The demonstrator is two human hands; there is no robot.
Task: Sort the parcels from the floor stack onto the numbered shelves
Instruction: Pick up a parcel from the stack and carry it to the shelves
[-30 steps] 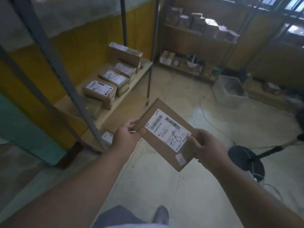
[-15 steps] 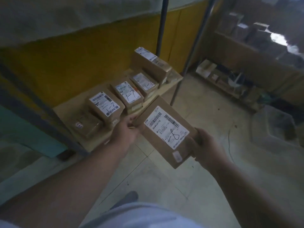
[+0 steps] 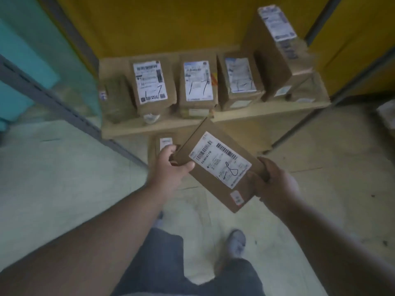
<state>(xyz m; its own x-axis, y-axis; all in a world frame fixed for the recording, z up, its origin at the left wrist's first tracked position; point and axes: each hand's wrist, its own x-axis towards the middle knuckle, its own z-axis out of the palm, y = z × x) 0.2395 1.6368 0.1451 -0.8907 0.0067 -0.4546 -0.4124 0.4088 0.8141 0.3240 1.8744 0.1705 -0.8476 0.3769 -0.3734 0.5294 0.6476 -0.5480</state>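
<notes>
I hold a flat brown cardboard parcel (image 3: 215, 163) in both hands above the floor, in front of a low wooden shelf (image 3: 267, 111). Its white label bears barcodes and a handwritten "8". My left hand (image 3: 171, 167) grips the parcel's left corner, thumb on top. My right hand (image 3: 273, 182) grips its right edge, fingers curled round it. Several labelled parcels stand on the shelf, two (image 3: 152, 86) (image 3: 197, 82) marked with a handwritten "7".
A tall box (image 3: 275, 50) leans at the shelf's right end. Another small parcel (image 3: 164, 144) lies on the level below the shelf. Grey metal rack posts (image 3: 64, 103) (image 3: 350, 82) flank the shelf. Behind it is a yellow wall; pale floor lies all round my feet (image 3: 236, 242).
The view has swung left and down until it faces the low shelf head-on. The parcel stays held in both hands and is now closer to the shelf's front edge.
</notes>
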